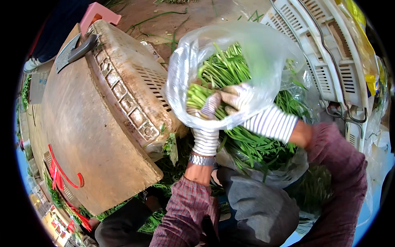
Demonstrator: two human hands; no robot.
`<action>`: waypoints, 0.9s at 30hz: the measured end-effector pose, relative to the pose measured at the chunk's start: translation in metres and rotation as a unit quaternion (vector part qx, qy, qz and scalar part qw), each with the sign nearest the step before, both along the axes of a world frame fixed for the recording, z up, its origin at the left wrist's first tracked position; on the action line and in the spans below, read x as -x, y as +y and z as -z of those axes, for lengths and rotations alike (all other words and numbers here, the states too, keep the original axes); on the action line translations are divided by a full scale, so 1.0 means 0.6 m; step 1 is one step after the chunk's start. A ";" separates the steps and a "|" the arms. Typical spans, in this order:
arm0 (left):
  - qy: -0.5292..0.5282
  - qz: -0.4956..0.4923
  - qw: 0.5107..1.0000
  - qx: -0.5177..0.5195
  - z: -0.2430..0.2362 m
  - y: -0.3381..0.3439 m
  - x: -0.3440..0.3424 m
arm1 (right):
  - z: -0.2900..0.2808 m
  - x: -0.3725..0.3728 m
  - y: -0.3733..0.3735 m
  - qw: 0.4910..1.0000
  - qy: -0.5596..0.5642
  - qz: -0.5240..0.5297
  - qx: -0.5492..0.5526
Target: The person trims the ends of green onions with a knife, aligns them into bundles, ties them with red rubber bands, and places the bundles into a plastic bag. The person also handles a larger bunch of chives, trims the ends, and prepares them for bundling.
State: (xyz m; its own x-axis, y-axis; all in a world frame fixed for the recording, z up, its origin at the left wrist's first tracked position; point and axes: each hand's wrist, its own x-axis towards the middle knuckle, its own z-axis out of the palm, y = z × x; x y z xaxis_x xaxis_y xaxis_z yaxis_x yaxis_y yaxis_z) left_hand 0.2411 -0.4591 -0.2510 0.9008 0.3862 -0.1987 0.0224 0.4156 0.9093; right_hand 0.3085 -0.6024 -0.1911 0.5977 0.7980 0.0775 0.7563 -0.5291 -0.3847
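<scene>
A clear plastic bag (185, 61) holds bundles of long green leafy stems (224, 61). My left hand (205, 113), in a striped glove with a metal watch at the wrist, grips the lower bundle inside the bag's mouth. My right hand (242, 103), also gloved and blurred, reaches in from the right with its fingers curled on the same bundle, just beside my left. More greens (255, 144) lie in another plastic bag beneath, against my knees.
A worn board (94, 136) on an upturned crate (123, 82) stands left, with a cleaver (76, 49) and red ties (59, 168). A pink stool (98, 12) is behind it. White stacked crates (329, 53) stand right. A person's foot (35, 64) shows at far left.
</scene>
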 end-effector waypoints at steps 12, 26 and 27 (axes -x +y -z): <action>-0.026 -0.011 0.994 0.105 -0.046 0.007 0.030 | -0.215 -0.198 0.001 0.986 0.122 -0.113 0.031; -0.031 0.135 0.985 -0.106 -0.130 -0.021 0.058 | 0.095 -0.072 -0.021 0.964 -0.056 -0.219 0.140; -0.015 0.133 0.983 -0.128 -0.133 -0.022 0.065 | 0.103 -0.075 -0.022 0.956 -0.030 -0.232 0.175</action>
State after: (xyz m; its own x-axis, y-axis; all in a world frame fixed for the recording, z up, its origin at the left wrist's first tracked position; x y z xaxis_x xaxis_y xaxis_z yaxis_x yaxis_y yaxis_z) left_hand 0.2020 -0.4724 -0.1711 0.9808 0.1693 -0.0968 0.0704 0.1554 0.9853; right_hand 0.3534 -0.6154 -0.2529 0.1761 0.9596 -0.2195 0.9558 -0.2200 -0.1950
